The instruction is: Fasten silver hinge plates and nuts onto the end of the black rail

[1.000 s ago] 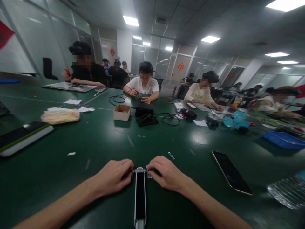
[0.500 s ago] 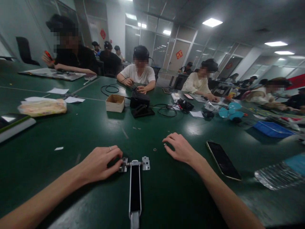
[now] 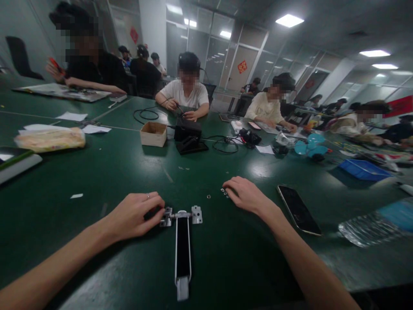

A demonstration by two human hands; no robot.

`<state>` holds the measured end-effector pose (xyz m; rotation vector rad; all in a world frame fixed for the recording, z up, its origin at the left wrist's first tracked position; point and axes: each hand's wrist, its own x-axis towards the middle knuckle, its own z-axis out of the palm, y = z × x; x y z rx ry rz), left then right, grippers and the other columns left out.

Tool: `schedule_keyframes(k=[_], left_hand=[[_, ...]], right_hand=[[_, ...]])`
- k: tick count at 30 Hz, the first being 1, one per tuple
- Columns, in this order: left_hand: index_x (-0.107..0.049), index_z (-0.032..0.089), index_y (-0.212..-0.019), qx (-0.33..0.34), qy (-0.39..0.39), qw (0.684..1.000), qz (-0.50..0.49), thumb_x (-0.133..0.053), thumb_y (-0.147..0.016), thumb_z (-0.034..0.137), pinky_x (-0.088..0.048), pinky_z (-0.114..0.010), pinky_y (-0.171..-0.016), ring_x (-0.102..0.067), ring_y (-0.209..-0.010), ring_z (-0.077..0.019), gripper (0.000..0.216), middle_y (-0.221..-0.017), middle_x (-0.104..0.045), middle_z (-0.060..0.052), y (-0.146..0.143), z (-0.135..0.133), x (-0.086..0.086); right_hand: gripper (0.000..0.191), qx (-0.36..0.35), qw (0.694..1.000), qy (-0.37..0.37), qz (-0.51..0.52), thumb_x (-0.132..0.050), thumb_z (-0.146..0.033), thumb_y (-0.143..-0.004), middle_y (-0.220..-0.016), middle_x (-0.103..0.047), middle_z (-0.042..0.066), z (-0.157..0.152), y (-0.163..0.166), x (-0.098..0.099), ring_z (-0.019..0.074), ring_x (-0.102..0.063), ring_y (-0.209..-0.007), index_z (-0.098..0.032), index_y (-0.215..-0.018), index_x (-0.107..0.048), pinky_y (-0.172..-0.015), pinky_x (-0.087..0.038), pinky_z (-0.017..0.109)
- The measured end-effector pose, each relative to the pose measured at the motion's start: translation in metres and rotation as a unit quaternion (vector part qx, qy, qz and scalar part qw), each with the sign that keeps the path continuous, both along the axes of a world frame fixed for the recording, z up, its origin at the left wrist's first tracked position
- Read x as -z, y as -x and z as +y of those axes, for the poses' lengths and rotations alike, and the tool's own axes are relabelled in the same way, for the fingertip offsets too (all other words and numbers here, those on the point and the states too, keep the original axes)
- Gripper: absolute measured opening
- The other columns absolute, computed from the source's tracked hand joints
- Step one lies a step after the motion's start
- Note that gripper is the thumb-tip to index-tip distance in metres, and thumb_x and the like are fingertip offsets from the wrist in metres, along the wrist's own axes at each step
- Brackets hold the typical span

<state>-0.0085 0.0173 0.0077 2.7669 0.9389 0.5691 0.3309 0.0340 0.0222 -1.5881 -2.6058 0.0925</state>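
A metal bracket [image 3: 183, 245] lies on the green table, with a plate at either side of its top and a long frame around a black strip running toward me. My left hand [image 3: 142, 215] is closed in a pinch on its left plate; the right plate [image 3: 196, 214] is uncovered. Several small metal nuts [image 3: 224, 193] sit at the fingertips of my right hand [image 3: 247, 194], whose fingers are curled down with the thumb drawn in. What lies under those fingers is hidden. One single nut [image 3: 208, 196] rests apart, between the bracket and the right hand.
A phone [image 3: 299, 210] and a plastic bottle [image 3: 371, 224] lie to the right, with a blue tray [image 3: 364, 169] beyond. Ahead are a small open box [image 3: 153, 134] and a black device [image 3: 188, 131] with cables. A bread-like package [image 3: 51, 140] is at left. Several people work across the table.
My right hand has shifted slightly right and its fingers have drawn together, showing several nuts beside them. My left hand stays on the bracket. The whole view has tilted a little.
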Motion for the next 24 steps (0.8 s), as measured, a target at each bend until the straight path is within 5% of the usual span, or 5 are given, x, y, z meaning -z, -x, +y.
schedule_keyframes(k=[12, 19, 24], left_hand=[[-0.06, 0.014, -0.083, -0.016, -0.066, 0.998, 0.0, -0.04, -0.092, 0.025, -0.039, -0.023, -0.053, -0.055, -0.056, -0.0125, 0.024, -0.071, -0.059, -0.002, -0.001, -0.002, -0.003], [-0.059, 0.015, -0.087, 0.006, -0.039, 0.999, 0.024, -0.039, -0.092, 0.025, -0.04, -0.024, -0.055, -0.056, -0.059, -0.0133, 0.023, -0.075, -0.06, -0.003, -0.007, -0.006, -0.006], [-0.058, 0.018, -0.094, 0.015, -0.018, 0.998, 0.062, -0.042, -0.091, 0.026, -0.04, -0.025, -0.056, -0.057, -0.062, -0.0138, 0.018, -0.081, -0.059, -0.002, -0.009, -0.008, -0.004]], right_hand=[[0.015, 0.058, 0.998, -0.027, 0.025, -0.049, -0.023, -0.092, -0.087, -0.062, 0.01, 0.002, 0.016, 0.023, 0.0219, -0.057, -0.082, -0.014, -0.086, -0.06, -0.072, -0.048, 0.035], [0.011, 0.005, 0.99, -0.038, 0.138, -0.049, -0.017, -0.093, -0.089, -0.061, 0.009, -0.006, 0.025, 0.017, 0.0197, -0.057, -0.08, -0.014, -0.093, -0.059, -0.07, -0.05, 0.035], [0.018, -0.11, 0.967, -0.024, 0.228, -0.046, -0.019, -0.095, -0.097, -0.063, 0.008, -0.023, 0.048, 0.021, 0.0174, -0.06, -0.087, -0.015, -0.106, -0.059, -0.076, -0.052, 0.034]])
